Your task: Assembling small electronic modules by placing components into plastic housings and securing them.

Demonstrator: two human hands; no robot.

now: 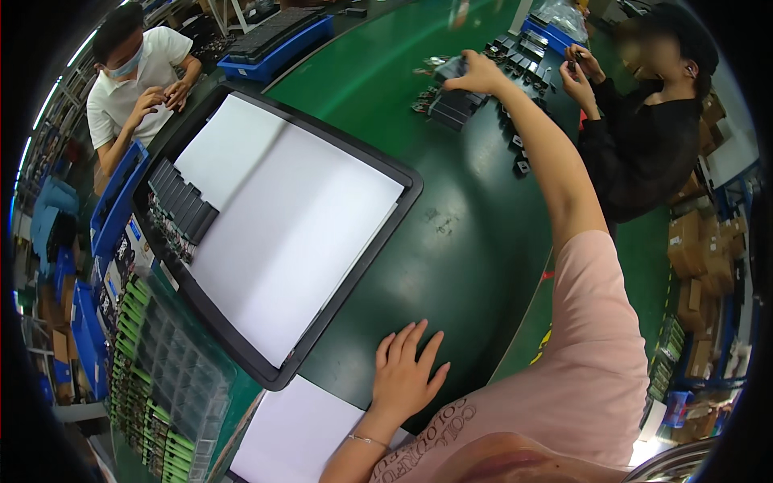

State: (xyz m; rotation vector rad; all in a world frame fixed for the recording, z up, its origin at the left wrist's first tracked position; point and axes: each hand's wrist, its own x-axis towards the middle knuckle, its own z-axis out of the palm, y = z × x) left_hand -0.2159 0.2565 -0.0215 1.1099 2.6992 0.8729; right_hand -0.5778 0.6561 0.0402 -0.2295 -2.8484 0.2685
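At the far end of the green table, my right hand (pixel 481 75) reaches out with thumb and fingers gripping a dark rectangular block with wires (pixel 451 69). Right below it lies a group of similar black wired blocks (pixel 455 108), their loose leads pointing left. Palm down near me, my left hand (pixel 407 369) rests on the table with its fingers spread, holding nothing. To its left is a black-rimmed tray (pixel 407 193) lined with white sheets (pixel 298 209). Along the tray's left side sits a row of black wired blocks (pixel 183 201).
Another person in white (pixel 141 76) works at the far left, one in black (pixel 644 137) at the right. Small black parts (pixel 523 60) line the table's right edge. A clear compartment box (pixel 181 362) and blue bins (pixel 278 48) stand around the tray. White paper (pixel 302 431) lies near me.
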